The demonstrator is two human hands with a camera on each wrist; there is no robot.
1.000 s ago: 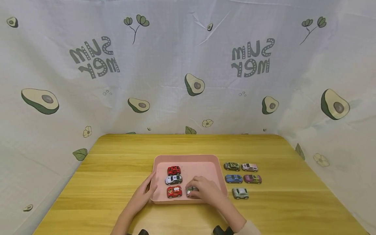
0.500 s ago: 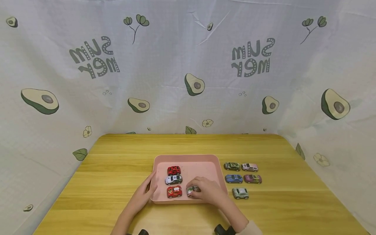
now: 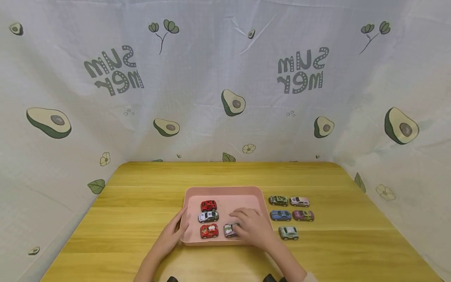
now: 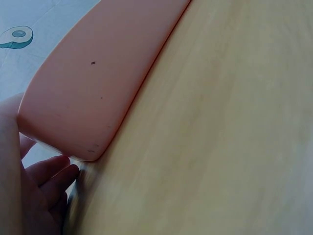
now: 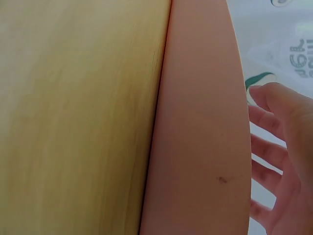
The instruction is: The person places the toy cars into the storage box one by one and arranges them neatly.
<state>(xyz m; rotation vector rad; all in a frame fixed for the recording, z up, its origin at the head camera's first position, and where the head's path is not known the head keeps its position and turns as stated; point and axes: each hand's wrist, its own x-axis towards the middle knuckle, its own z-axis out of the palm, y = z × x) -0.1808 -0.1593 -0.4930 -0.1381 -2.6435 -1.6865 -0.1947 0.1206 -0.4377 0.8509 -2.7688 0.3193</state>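
Note:
A pink tray [image 3: 225, 190] lies on the table. My left hand [image 3: 169, 234] rests at its left side, thumb over the rim and relaxed fingers along the outer wall; in the left wrist view the fingers [image 4: 51, 178] show by the tray's corner. Over the tray's front right, my right hand [image 3: 254, 229] has its fingers spread, beside a silver-and-green toy car [image 3: 230, 230] that it partly hides. In the tray's left half stand a red toy car with black spots [image 3: 208, 205], a white toy car [image 3: 208, 216] and a red toy car with white marks [image 3: 209, 230].
Right of the tray stand more toy cars: camouflage [image 3: 278, 200], white-and-pink [image 3: 299, 201], blue [image 3: 280, 215], purple [image 3: 303, 215] and pale green [image 3: 288, 233]. A wooden table [image 3: 148, 176] lies beneath. A printed avocado curtain [image 3: 197, 78] hangs behind and at both sides.
My right hand has let go of the silver-and-green toy car, spread its fingers and shifted slightly right, so more of the car shows. The left hand stays at the tray.

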